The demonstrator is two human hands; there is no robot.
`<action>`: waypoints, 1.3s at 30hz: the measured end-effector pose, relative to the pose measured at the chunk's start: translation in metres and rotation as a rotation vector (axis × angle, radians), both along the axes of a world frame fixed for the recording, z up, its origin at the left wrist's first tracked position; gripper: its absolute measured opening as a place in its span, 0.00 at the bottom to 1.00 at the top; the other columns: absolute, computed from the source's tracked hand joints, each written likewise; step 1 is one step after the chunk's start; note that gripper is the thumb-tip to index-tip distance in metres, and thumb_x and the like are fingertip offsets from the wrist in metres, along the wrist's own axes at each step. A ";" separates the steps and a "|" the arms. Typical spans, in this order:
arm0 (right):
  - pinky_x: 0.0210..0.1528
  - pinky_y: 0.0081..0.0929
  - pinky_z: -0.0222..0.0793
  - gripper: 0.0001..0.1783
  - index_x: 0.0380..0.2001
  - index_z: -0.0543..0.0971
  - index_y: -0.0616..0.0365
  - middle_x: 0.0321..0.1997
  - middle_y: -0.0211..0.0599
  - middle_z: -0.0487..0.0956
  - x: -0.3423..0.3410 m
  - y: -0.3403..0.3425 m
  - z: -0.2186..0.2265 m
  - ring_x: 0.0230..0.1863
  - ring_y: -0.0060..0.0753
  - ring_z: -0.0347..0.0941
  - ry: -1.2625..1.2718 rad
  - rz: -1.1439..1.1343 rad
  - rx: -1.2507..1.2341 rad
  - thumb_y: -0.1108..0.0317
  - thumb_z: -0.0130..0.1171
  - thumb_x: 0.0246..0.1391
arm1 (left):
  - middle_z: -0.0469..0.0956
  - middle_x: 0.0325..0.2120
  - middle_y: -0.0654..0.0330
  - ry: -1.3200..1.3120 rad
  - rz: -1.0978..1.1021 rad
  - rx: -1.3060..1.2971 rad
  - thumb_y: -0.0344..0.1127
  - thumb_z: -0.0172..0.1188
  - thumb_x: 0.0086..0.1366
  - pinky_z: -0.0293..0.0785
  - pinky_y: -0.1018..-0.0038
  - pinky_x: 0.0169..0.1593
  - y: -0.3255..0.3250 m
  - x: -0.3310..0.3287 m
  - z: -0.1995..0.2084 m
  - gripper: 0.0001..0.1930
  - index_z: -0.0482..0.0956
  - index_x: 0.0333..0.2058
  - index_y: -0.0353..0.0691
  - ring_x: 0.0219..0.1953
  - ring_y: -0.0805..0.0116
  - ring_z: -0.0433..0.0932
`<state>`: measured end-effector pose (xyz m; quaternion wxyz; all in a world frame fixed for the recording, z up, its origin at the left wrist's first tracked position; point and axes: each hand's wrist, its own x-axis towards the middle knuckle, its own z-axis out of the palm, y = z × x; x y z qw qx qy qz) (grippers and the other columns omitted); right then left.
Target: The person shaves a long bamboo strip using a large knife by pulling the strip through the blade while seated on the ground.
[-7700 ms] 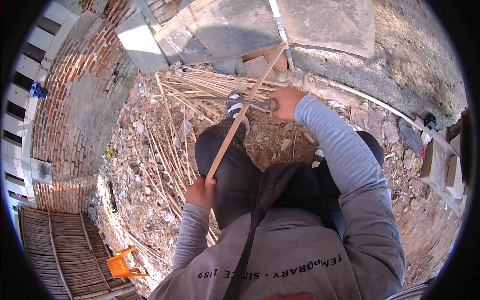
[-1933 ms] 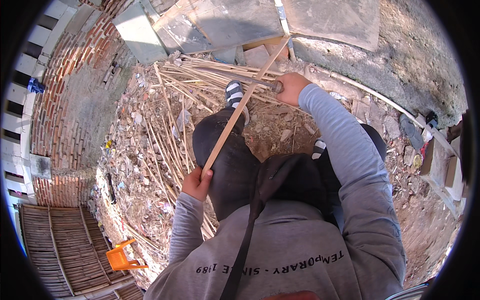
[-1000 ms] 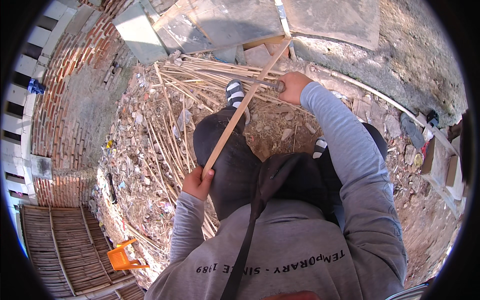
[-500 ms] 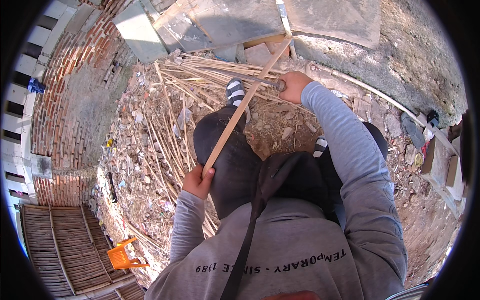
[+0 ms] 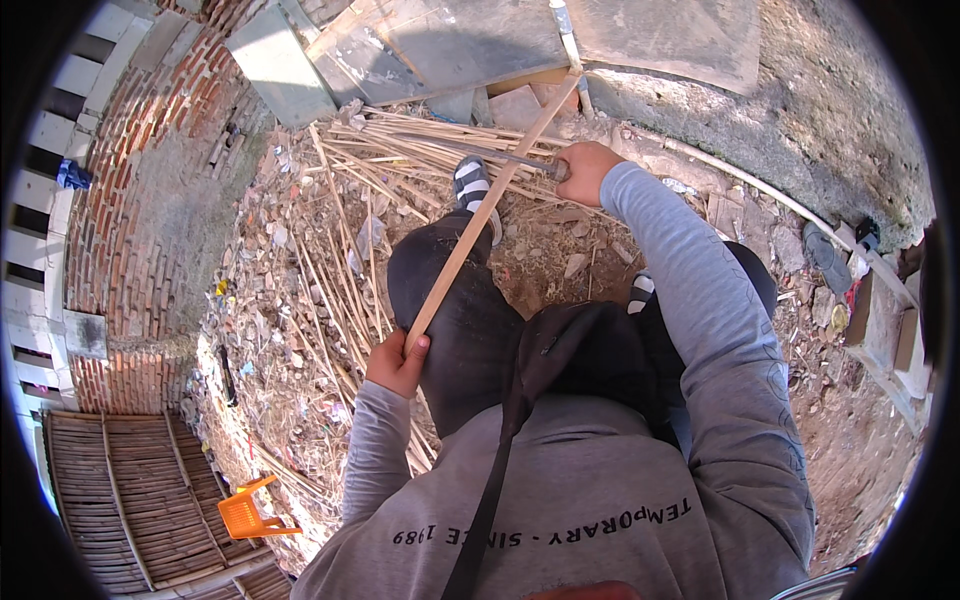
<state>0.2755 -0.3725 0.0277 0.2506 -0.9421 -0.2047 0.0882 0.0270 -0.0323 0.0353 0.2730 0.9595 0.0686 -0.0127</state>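
Observation:
A long flat bamboo strip [image 5: 462,252] slants from beside my left thigh up to the boards at the far side. My left hand [image 5: 397,364] is closed round its near end, thumb lying along the strip. In my right hand [image 5: 592,172] is the handle of a long-bladed knife [image 5: 450,144], its thin dark blade pointing left. The blade crosses the bamboo strip in its upper part, seemingly touching it; which face it meets is hard to see. Just beyond my left shoe [image 5: 470,184] lies a heap of thin bamboo sticks [image 5: 420,128].
More loose sticks [image 5: 318,290] are strewn over rubble to my left. Grey boards [image 5: 470,45] lean at the far side beside a white pipe [image 5: 567,35]. A brick wall [image 5: 130,240] and an orange chair [image 5: 243,515] stand at left. Another shoe [image 5: 824,260] lies at right.
My right hand has shifted very slightly left with the knife. The left hand and the bamboo strip look unmoved.

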 end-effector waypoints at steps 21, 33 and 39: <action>0.52 0.40 0.71 0.19 0.39 0.81 0.55 0.40 0.50 0.81 -0.004 -0.012 0.025 0.46 0.50 0.76 -0.032 -0.015 -0.064 0.62 0.58 0.42 | 0.70 0.14 0.46 -0.070 -0.020 0.137 0.59 0.56 0.63 0.66 0.58 0.25 -0.002 -0.001 -0.005 0.28 0.69 0.22 0.34 0.20 0.43 0.73; 0.49 0.43 0.72 0.17 0.34 0.80 0.57 0.35 0.51 0.80 -0.002 -0.004 0.007 0.42 0.53 0.77 0.000 0.030 -0.028 0.62 0.58 0.39 | 0.71 0.14 0.44 -0.071 -0.047 0.188 0.60 0.54 0.63 0.67 0.55 0.25 -0.008 0.001 0.004 0.29 0.69 0.23 0.35 0.22 0.40 0.74; 0.46 0.44 0.71 0.18 0.34 0.79 0.60 0.34 0.53 0.79 -0.010 0.006 0.007 0.40 0.55 0.76 -0.062 0.088 -0.054 0.61 0.60 0.39 | 0.69 0.13 0.48 -0.031 -0.057 0.124 0.59 0.54 0.64 0.65 0.60 0.24 0.005 -0.001 0.000 0.29 0.69 0.22 0.34 0.18 0.48 0.72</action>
